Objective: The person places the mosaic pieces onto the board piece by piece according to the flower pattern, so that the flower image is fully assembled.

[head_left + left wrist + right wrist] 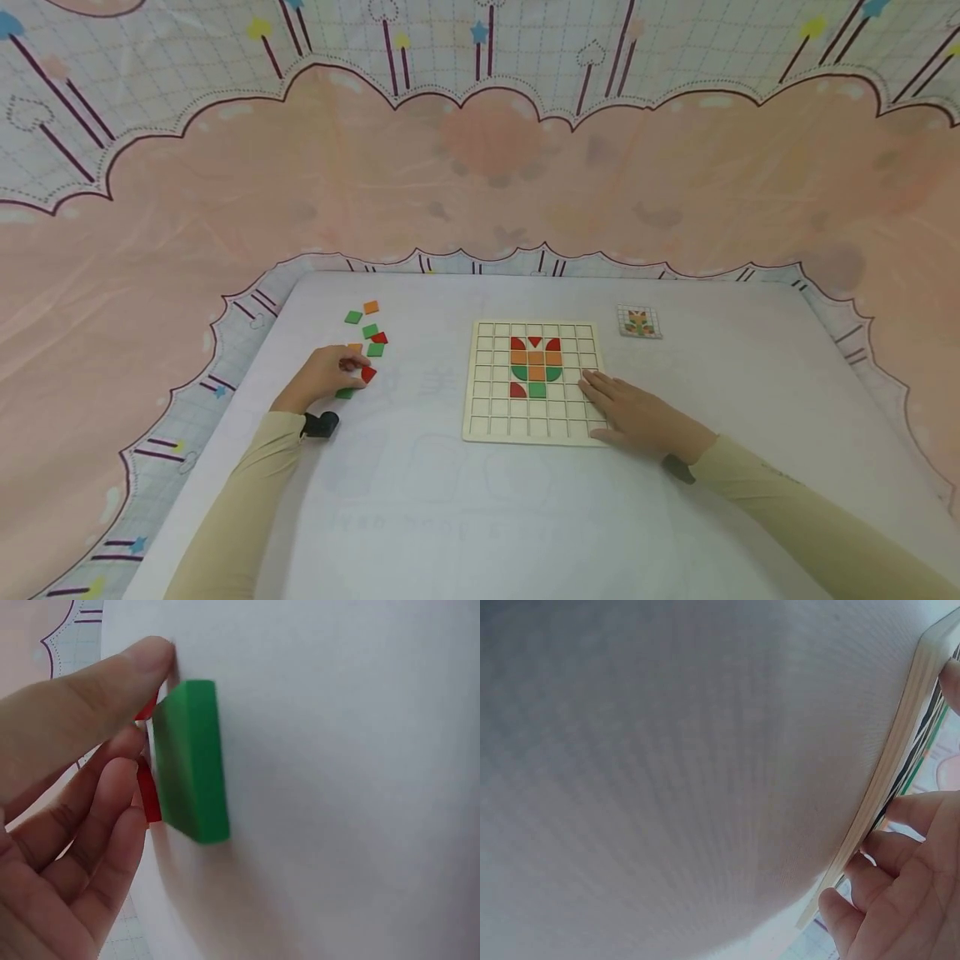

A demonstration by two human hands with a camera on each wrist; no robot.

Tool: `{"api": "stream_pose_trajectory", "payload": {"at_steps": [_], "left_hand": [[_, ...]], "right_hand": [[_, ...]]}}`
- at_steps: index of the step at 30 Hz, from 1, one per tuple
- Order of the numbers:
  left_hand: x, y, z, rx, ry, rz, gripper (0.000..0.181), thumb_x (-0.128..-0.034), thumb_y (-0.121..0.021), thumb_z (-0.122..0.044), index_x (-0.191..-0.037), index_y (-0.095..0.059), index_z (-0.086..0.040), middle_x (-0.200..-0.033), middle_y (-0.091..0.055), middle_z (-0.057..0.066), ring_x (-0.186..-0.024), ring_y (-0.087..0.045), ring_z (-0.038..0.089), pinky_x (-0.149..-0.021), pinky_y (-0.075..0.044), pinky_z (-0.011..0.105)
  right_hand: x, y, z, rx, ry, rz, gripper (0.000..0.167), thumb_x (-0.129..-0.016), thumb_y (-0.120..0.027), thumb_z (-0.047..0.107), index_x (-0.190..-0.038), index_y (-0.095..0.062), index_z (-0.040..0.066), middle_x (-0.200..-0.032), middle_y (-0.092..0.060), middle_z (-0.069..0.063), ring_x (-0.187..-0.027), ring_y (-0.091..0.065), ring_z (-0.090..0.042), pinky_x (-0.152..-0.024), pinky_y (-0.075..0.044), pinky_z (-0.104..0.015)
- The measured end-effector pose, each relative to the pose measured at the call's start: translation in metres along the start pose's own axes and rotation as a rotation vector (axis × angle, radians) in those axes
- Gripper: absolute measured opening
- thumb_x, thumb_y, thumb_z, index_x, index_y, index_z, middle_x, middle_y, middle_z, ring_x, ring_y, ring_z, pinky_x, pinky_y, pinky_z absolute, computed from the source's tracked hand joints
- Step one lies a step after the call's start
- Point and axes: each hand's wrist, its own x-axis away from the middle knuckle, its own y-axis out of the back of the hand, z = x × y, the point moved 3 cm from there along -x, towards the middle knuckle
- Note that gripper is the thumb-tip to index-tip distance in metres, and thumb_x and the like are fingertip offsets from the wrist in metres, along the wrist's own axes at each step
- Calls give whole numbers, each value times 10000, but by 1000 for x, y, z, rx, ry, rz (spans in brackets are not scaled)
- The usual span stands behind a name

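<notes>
Left hand: my left hand has its fingers bent, thumb and fingertips pinching a red piece at about 3 o'clock from the hand. A green piece lies at 4 to 5 o'clock, partly under the hand from above; in the left wrist view a green piece fills the foreground just beside my fingertips.

Loose pieces spread from 1 to 2 o'clock of the same hand: green, orange and red, one orange partly covered by my fingers. Seen from the grid board, this group sits between 9 and 10 o'clock, well apart from it.

Right hand: my right hand lies with fingers extended, tips resting on the board's edge at roughly 3 o'clock. How firmly they press, I cannot tell.

Board: flat on the white table. Set pieces, upper middle: red at top, three orange across, then green, orange, green; below these, one red and one green side by side. The small pattern card, bearing a red, orange and green figure, lies at 2 o'clock from the board, near it.
</notes>
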Motion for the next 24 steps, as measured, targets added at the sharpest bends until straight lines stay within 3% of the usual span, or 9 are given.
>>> {"api": "stream_pose_trajectory", "payload": {"at_steps": [6, 11, 20, 24], "left_hand": [[0, -1, -7, 15, -47, 5, 319, -801, -726, -81, -1105, -674, -3, -1073, -657, 164, -974, -588, 272, -913, -485, 431], [-1, -2, -13, 32, -122, 17, 311, -809, -712, -64, -1111, -674, 1, -1099, -654, 182, -997, -604, 286, -925, -480, 456], [-3, -7, -11, 43, -97, 27, 378, -780, -747, -99, -1133, -659, 4, -1082, -645, 160, -989, -595, 267, -916, -483, 441], [-5, -8, -10, 36, -112, 19, 349, -789, -739, -98, -1117, -670, -1, -1030, -643, 136, -925, -580, 231, -876, -493, 414]], "right_hand": [[-1, 0, 1, -11, -3, 10, 752, -932, -473, 503, -1487, -235, 54, -1561, -205, -141, -1439, -213, -303, -1138, -270, -438], [-1, 0, 1, -9, -1, 9, 750, -935, -464, 509, -1487, -237, 54, -1560, -208, -142, -1437, -214, -308, -1138, -268, -440], [-1, 0, 1, -13, -17, 22, 749, -934, -462, 517, -1489, -237, 69, -1562, -211, -127, -1439, -215, -298, -1138, -272, -432], [0, 1, 1, -23, -20, 29, 748, -934, -471, 502, -1492, -227, 68, -1565, -202, -124, -1442, -206, -297, -1142, -265, -434]]}}
